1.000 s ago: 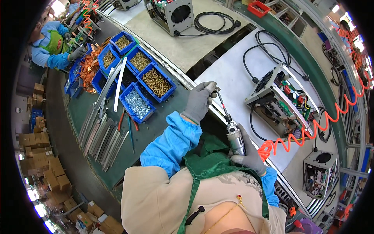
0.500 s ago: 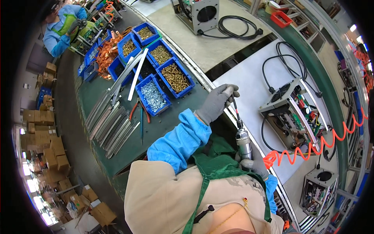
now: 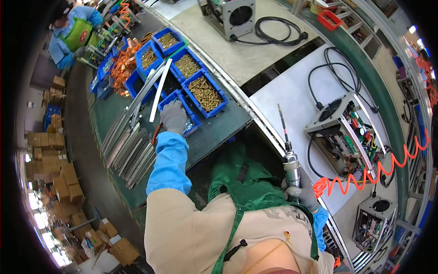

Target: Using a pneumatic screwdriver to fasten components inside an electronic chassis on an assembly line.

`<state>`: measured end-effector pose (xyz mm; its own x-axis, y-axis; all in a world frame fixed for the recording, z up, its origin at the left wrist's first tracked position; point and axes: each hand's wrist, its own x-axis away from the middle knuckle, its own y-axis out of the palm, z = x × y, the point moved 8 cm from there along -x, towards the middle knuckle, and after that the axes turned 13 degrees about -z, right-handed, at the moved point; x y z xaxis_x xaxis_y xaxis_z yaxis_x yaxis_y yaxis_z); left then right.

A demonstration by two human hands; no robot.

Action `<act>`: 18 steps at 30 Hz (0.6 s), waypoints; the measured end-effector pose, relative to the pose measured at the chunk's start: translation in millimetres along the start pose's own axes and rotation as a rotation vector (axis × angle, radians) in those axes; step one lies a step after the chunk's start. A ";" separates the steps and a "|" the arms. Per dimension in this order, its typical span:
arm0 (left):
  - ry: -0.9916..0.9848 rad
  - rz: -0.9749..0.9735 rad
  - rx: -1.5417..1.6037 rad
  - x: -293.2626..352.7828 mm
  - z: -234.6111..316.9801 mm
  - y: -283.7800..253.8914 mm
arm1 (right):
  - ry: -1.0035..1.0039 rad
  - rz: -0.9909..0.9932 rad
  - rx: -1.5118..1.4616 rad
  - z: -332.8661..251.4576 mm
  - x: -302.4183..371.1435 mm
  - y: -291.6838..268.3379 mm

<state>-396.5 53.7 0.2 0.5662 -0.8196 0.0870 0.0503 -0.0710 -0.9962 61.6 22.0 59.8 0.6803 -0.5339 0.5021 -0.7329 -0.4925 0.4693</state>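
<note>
My left hand, in a grey glove, reaches down into a blue bin of small silvery metal parts. Its fingers are hidden among the parts and behind the glove's back, so their grip does not show. In front of my body, my right hand is wrapped round a silver air screwdriver held upright. Its long bit points away from me, with a red band partway along. An orange coiled air hose runs right from near the right hand.
Blue bins of brass-coloured screws adjoin the silvery parts. Metal strips lie left on the green bench. An opened metal unit with a black cable stands right; another unit is at the back. A co-worker works far left.
My left hand has left the screwdriver's bit tip and moved left into the bin of silvery parts. The right hand and screwdriver have shifted slightly right. The co-worker's hands have moved apart.
</note>
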 end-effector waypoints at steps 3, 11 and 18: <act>0.063 -0.038 0.002 -4.4 -3.6 7.6 | -0.062 -0.047 0.008 5.4 2.9 -5.3; -0.057 0.228 0.598 2.3 -69.6 -26.0 | -0.115 0.055 -0.006 7.8 49.4 -19.7; -0.114 -0.011 0.332 -21.6 -66.4 -23.7 | -0.240 0.239 -0.078 35.9 89.6 -28.3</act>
<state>-464.6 35.3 21.9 0.6517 -0.7496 0.1155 0.3105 0.1248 -0.9423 143.2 -36.6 65.4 0.4624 -0.7790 0.4235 -0.8627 -0.2848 0.4180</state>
